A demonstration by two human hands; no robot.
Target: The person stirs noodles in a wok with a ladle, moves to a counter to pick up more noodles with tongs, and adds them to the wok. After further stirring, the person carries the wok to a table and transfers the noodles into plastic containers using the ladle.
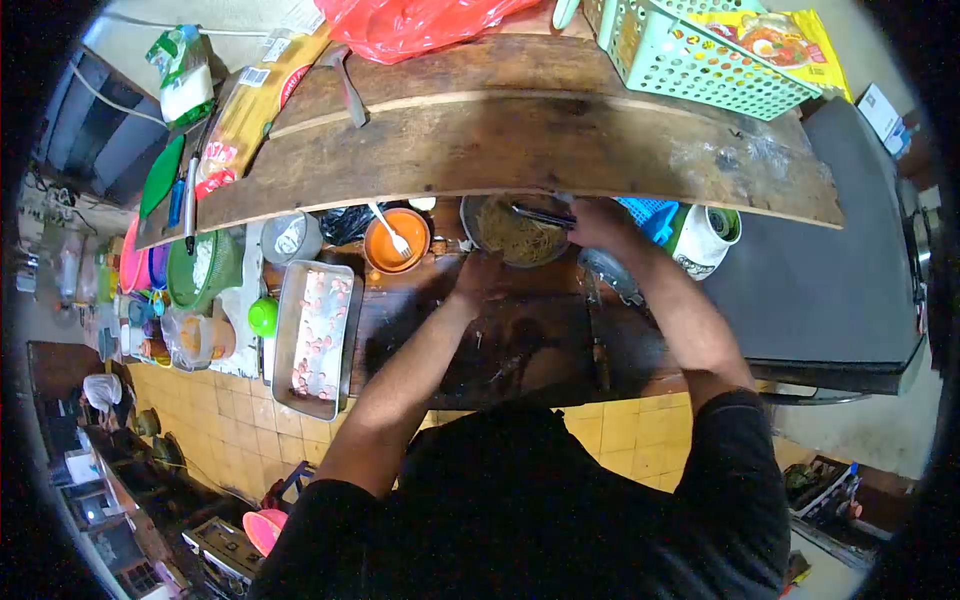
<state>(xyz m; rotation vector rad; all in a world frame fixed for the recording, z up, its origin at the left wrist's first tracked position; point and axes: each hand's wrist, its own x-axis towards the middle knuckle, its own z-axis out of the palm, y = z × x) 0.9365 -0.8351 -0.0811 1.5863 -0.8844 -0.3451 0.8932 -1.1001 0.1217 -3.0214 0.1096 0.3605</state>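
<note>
A round metal bowl (pixel 468 232) of noodles (pixel 520 238) sits on the dark lower table, partly under the raised plank. My left hand (pixel 480 274) is closed at the bowl's near left rim, its fingertips hard to make out. My right hand (pixel 600 224) grips a long dark utensil (pixel 543 216), which looks like tongs, and its end reaches over the noodles. Left of the bowl stands an orange bowl (pixel 372 250) with a white fork (pixel 399 242) in it. A clear lid-like container (pixel 608 272) lies below my right forearm.
A raised plank shelf (pixel 400 140) crosses in front, bearing a spaghetti pack (pixel 255 115), a fork (pixel 350 90), a red bag (pixel 410 25) and a green basket (pixel 700 65). A metal tray (pixel 285 345) holds small pink-white pieces. A green-white jar (pixel 703 243) stands right; a green basin (pixel 225 268) stands left.
</note>
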